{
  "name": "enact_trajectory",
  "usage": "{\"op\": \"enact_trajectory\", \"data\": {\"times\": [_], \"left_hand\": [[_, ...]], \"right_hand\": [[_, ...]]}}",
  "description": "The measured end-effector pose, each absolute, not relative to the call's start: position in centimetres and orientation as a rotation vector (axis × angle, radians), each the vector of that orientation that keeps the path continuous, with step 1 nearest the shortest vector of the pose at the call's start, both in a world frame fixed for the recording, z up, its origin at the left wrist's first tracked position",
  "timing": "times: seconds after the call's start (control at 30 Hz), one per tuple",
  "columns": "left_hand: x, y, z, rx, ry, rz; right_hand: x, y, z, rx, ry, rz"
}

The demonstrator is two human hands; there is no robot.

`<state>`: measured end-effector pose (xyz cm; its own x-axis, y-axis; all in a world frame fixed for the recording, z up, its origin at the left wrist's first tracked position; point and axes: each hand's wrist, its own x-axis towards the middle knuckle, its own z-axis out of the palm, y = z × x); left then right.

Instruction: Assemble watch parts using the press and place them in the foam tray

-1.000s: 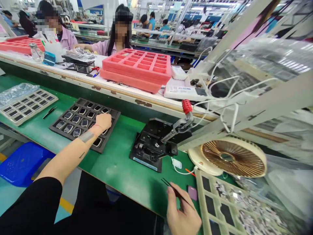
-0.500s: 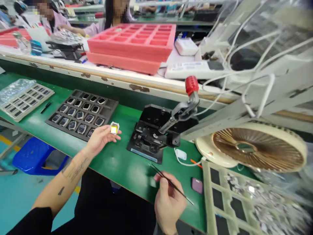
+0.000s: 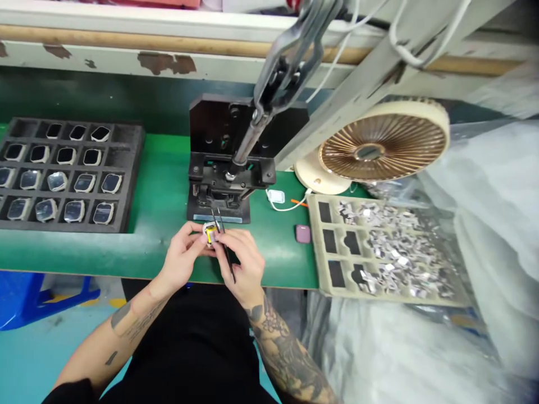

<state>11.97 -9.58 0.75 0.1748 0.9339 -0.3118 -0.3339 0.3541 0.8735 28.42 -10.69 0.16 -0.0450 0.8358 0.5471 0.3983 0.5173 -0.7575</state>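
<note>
Landmark: black lever press [image 3: 229, 168] standing on the green bench [image 3: 160, 196]; every place below is told from it.
Dark tray [image 3: 63, 174]: well to the left of the press, its pockets holding rows of small glassy casings.
Left hand [image 3: 183, 258]: just in front of the press base and slightly left, fingers curled, thumb and fingertips pinching a small casing.
Small casing [image 3: 209, 233]: white-rimmed with a yellow patch in its middle, held between the two hands directly in front of the press base, close to its front edge but not touching it.
Tweezers [image 3: 223, 244]: thin and dark, long axis running from the right hand up toward the press, tips lying over the casing's right edge; whether they touch it is too small to tell.
Right hand [image 3: 242, 264]: in front of the press and slightly right, fingers closed around the tweezers, touching the left hand's fingertips at the casing.
Key relation: casing sits left of and just beyond the right hand, at the tweezer tips; both hands are about equally near it.
Purple pad [image 3: 302, 233]: right of the press, lying flat on the bench.
Beige tray [image 3: 332, 247]: farther right, scattered with silvery scraps.
Round fan [image 3: 379, 146]: right of the press, behind the beige tray.
</note>
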Motion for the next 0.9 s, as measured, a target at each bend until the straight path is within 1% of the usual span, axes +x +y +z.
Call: {"op": "enact_trajectory", "data": {"times": [0.2, 0.4, 0.6, 0.9], "left_hand": [[12.5, -9.6, 0.7, 0.753, 0.998, 1.052], [12.5, -9.4, 1.5, 0.785, 1.046, 1.055], [12.9, -10.7, 0.7, 0.844, 1.082, 1.117], [13.3, -11.5, 0.1, 1.073, 1.224, 1.132]], "right_hand": [[28.5, -10.8, 0.2, -1.086, -1.699, 0.466], [30.6, -12.6, 0.7, -1.081, -1.343, 0.424], [29.5, -13.0, -0.1, -1.069, -1.191, 0.683], [28.1, -12.9, -1.3, -1.101, -1.205, 0.750]]}}
